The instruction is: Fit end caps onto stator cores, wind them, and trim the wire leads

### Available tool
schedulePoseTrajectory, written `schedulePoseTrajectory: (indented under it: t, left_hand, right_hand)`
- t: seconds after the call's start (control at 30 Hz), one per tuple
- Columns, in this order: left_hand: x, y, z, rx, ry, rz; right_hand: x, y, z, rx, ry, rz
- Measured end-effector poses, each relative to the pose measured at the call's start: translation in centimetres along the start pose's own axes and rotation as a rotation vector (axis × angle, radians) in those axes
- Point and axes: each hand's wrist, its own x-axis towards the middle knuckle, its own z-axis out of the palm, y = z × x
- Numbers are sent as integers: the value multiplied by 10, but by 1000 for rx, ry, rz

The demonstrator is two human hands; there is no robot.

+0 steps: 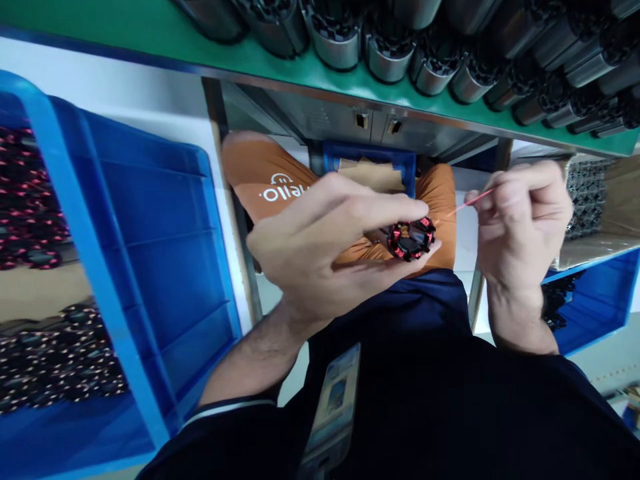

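My left hand [325, 243] holds a small black ring-shaped part with red windings [411, 239] between thumb and fingers, its open end facing up, above my lap. Off to the right, my right hand [523, 223] pinches a thin red strand [473, 202] between thumb and forefinger. The strand slants down to the left, toward the ring-shaped part; whether it joins the part cannot be made out.
A green shelf edge [150, 40] with rows of metal cylinders [389, 57] crosses the top. Blue crates [150, 247] with wound parts stand left. At right are a plastic-lined box [620, 200] and a blue bin [607, 307] with black pieces. A cardboard-filled bin [370, 175] sits beyond my lap.
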Motion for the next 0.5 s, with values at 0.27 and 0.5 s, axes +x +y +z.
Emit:
schedulePoseTrajectory:
  t: [0.27, 0.5]
  left_hand:
    - [12, 6, 11, -66, 25, -206]
    - [7, 22, 22, -202, -68, -479]
  right_hand:
    - [-15, -3, 13, -50, -185, -99]
    - [-2, -11, -1, -194, -216, -95]
